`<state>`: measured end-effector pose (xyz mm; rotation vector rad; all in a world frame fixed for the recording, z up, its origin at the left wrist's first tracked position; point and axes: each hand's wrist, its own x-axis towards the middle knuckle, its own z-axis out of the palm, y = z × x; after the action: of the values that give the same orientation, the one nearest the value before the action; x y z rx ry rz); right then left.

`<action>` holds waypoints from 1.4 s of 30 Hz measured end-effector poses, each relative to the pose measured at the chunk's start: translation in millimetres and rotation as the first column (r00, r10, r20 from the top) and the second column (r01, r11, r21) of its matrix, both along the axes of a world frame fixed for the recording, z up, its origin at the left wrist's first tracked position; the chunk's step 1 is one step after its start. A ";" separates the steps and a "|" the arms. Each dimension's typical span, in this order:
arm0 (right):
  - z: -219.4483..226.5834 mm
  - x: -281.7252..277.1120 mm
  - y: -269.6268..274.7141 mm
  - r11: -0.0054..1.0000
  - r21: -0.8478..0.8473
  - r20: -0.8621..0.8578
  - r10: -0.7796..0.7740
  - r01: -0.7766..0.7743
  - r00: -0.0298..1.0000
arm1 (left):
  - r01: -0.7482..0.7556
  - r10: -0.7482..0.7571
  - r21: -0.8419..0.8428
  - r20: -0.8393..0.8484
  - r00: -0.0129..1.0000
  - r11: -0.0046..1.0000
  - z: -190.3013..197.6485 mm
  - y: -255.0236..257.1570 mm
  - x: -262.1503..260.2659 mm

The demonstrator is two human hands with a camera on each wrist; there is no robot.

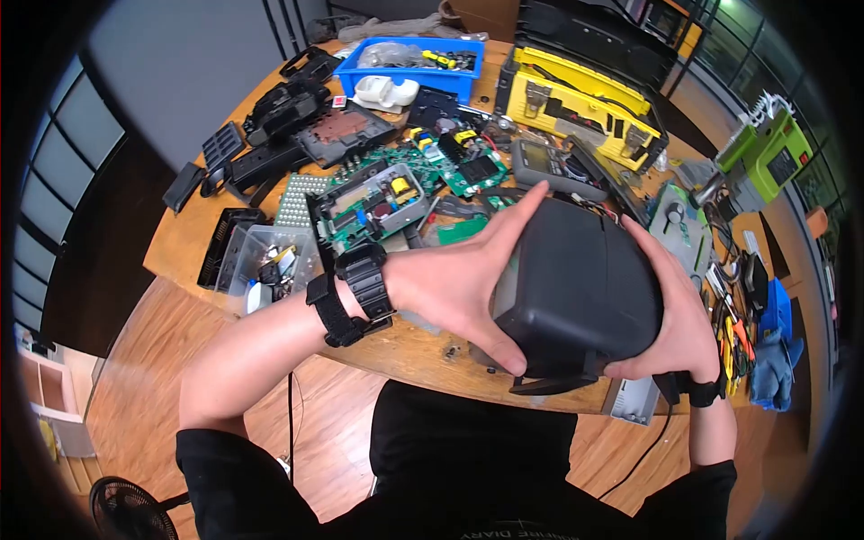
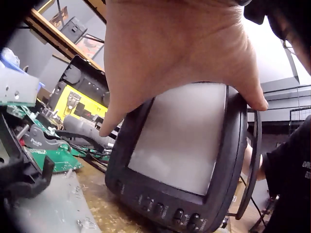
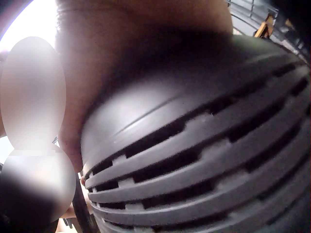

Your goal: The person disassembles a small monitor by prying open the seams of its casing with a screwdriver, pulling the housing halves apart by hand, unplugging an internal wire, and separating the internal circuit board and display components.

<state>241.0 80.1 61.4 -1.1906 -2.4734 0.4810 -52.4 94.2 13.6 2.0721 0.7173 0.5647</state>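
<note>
Boxy black television (image 1: 585, 279) between the two hands, over the near, right-hand part of the workbench (image 1: 180, 238); the left hand (image 1: 454, 283) grips its left side and the right hand (image 1: 679, 328) its right, each with thumb near and fingers far, so neither hand is the nearer. The screen (image 2: 180, 141) points left and the slotted back (image 3: 194, 160) right, the front-to-back axis thus running left to right, with the handle (image 2: 253, 170) on the near side; which axis is longest cannot be told.
</note>
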 end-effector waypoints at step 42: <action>-29.4 -6.3 -35.4 0.983 0.118 -0.389 -0.084 0.140 0.917 | -0.347 0.467 -0.678 -0.007 0.884 0.648 6.4 -8.2 30.0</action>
<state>234.7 44.8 32.0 -1.0582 -2.0578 0.4466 -22.4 85.9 20.0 1.1691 1.1126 0.6088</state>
